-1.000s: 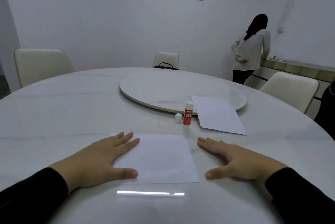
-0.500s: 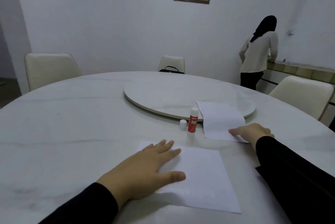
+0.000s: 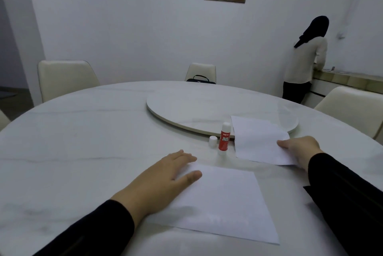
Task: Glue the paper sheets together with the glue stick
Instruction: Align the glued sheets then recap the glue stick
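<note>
One white paper sheet [image 3: 223,204] lies flat on the table in front of me. My left hand [image 3: 163,179] rests palm down on its left edge, fingers spread. A small stack of white sheets [image 3: 259,141] lies further right, partly over the turntable's rim. My right hand [image 3: 300,150] pinches the stack's right edge, and the paper bows up slightly there. A red glue stick [image 3: 224,139] stands upright and uncapped between the two papers, with its white cap [image 3: 213,141] just to its left.
The round white marble table [image 3: 83,141] carries a large turntable [image 3: 196,110] at its centre. Cream chairs [image 3: 64,78] surround it; a black bag [image 3: 200,79] sits on the far chair. A person [image 3: 304,61] stands at a counter, back right.
My right hand left the table beside the near sheet and reached to the stack, gripping its right edge. My left hand slid onto the near sheet. My view shifted left and up.
</note>
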Tool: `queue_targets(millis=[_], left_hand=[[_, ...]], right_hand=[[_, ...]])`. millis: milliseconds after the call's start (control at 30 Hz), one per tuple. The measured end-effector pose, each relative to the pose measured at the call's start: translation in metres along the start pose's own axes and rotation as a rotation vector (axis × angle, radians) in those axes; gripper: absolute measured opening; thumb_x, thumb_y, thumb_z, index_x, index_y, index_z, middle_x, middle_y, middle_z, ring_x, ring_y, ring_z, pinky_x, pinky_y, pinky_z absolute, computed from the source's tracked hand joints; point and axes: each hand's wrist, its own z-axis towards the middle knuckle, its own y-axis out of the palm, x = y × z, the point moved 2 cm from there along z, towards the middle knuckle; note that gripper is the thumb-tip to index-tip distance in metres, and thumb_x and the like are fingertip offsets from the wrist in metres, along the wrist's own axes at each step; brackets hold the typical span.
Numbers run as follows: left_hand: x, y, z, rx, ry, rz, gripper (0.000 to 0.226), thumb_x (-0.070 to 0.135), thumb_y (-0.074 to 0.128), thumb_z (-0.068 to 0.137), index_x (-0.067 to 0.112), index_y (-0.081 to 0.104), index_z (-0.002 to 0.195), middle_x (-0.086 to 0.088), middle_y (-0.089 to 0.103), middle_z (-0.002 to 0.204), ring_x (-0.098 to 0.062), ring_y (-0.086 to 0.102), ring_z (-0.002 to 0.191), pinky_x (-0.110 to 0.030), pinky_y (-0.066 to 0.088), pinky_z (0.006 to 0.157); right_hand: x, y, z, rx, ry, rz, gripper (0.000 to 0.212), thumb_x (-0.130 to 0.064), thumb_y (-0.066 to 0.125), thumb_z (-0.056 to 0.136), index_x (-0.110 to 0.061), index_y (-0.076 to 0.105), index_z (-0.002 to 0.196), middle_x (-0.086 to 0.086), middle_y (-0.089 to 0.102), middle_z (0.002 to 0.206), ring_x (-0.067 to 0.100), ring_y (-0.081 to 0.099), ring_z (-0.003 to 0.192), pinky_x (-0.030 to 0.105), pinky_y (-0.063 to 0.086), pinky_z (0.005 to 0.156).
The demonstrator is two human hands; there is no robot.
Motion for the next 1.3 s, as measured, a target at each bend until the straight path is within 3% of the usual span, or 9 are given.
queue_targets(millis=[200, 367, 567, 667, 800, 867, 1000, 1133, 1300], left_hand=[[0.000, -0.004, 0.001, 0.136, 0.044, -0.032, 0.067, 0.071, 0.022, 0.074, 0.035, 0.052, 0.122, 0.025, 0.049, 0.122, 0.007, 0.042, 0.115, -0.013, 0.030, 0.092], [-0.003, -0.010, 0.002, 0.293, 0.023, -0.212, 0.017, 0.041, 0.041, 0.093, 0.039, 0.058, 0.096, 0.022, 0.058, 0.105, 0.004, 0.051, 0.105, -0.012, 0.035, 0.086], [0.007, -0.025, 0.001, 0.256, -0.012, -1.116, 0.046, 0.051, 0.046, 0.083, 0.018, 0.060, 0.112, -0.011, 0.064, 0.120, -0.026, 0.057, 0.116, -0.034, 0.044, 0.094], [0.016, -0.030, -0.010, -0.051, 0.040, -1.385, 0.094, 0.070, 0.069, 0.053, 0.014, 0.054, 0.126, -0.013, 0.063, 0.125, -0.027, 0.060, 0.115, -0.040, 0.047, 0.095], [0.027, -0.040, -0.027, -0.311, 0.295, -1.612, 0.065, 0.037, 0.033, 0.096, -0.011, 0.027, 0.140, -0.035, 0.032, 0.144, -0.042, 0.030, 0.136, -0.046, 0.019, 0.115], [0.021, -0.031, -0.023, -0.421, 0.173, -1.666, 0.067, 0.042, 0.052, 0.088, -0.007, 0.044, 0.133, -0.031, 0.049, 0.134, -0.041, 0.047, 0.125, -0.047, 0.038, 0.106], [-0.010, -0.022, -0.007, -0.009, -0.191, -1.214, 0.044, 0.028, 0.069, 0.079, 0.004, 0.063, 0.115, -0.016, 0.072, 0.108, -0.031, 0.070, 0.094, -0.038, 0.058, 0.072], [-0.020, -0.022, -0.003, 0.224, -0.318, -1.084, 0.024, 0.009, 0.060, 0.087, 0.010, 0.061, 0.110, -0.014, 0.073, 0.103, -0.030, 0.071, 0.086, -0.038, 0.057, 0.067], [-0.020, -0.025, -0.001, 0.252, -0.362, -1.183, 0.019, 0.009, 0.060, 0.087, 0.009, 0.062, 0.106, -0.013, 0.074, 0.097, -0.028, 0.072, 0.082, -0.037, 0.059, 0.065]], right_hand=[[-0.023, -0.051, -0.007, 0.029, -0.036, 0.407, 0.024, -0.001, 0.066, 0.084, 0.003, 0.057, 0.106, 0.018, 0.055, 0.108, 0.030, 0.056, 0.087, 0.021, 0.047, 0.030], [-0.104, -0.136, -0.036, 0.180, -0.583, 0.099, 0.031, -0.015, 0.068, 0.084, -0.010, 0.063, 0.114, 0.011, 0.063, 0.103, 0.012, 0.065, 0.080, 0.022, 0.050, 0.067], [-0.163, -0.147, -0.161, -0.591, -0.996, -0.031, 0.033, -0.029, 0.084, 0.060, -0.017, 0.074, 0.090, 0.002, 0.077, 0.079, 0.012, 0.071, 0.061, 0.025, 0.056, 0.056], [-0.155, -0.108, -0.184, -0.875, -0.872, -0.086, 0.029, -0.020, 0.079, 0.066, -0.006, 0.071, 0.090, 0.008, 0.076, 0.080, 0.016, 0.070, 0.064, 0.026, 0.058, 0.059], [-0.123, -0.053, -0.179, -0.874, -0.735, -0.157, 0.020, -0.008, 0.073, 0.070, -0.002, 0.070, 0.088, 0.012, 0.075, 0.084, 0.017, 0.066, 0.070, 0.030, 0.056, 0.071], [-0.103, -0.030, -0.168, -0.769, -0.702, -0.267, 0.017, -0.012, 0.078, 0.072, -0.007, 0.073, 0.087, 0.021, 0.074, 0.093, 0.023, 0.064, 0.076, 0.043, 0.054, 0.081], [-0.066, -0.001, -0.146, -0.620, -0.572, -0.217, 0.019, -0.026, 0.084, 0.066, -0.018, 0.075, 0.081, 0.008, 0.075, 0.082, 0.015, 0.067, 0.068, 0.036, 0.056, 0.073], [-0.031, 0.006, -0.135, -0.679, -0.244, 0.321, 0.067, -0.035, 0.086, 0.047, -0.016, 0.066, 0.108, 0.002, 0.076, 0.093, 0.016, 0.072, 0.076, 0.030, 0.057, 0.067], [-0.006, 0.015, -0.148, -0.696, -0.071, 0.391, 0.051, 0.006, 0.077, 0.066, -0.002, 0.059, 0.113, 0.018, 0.076, 0.090, 0.031, 0.074, 0.076, 0.034, 0.058, 0.054]])
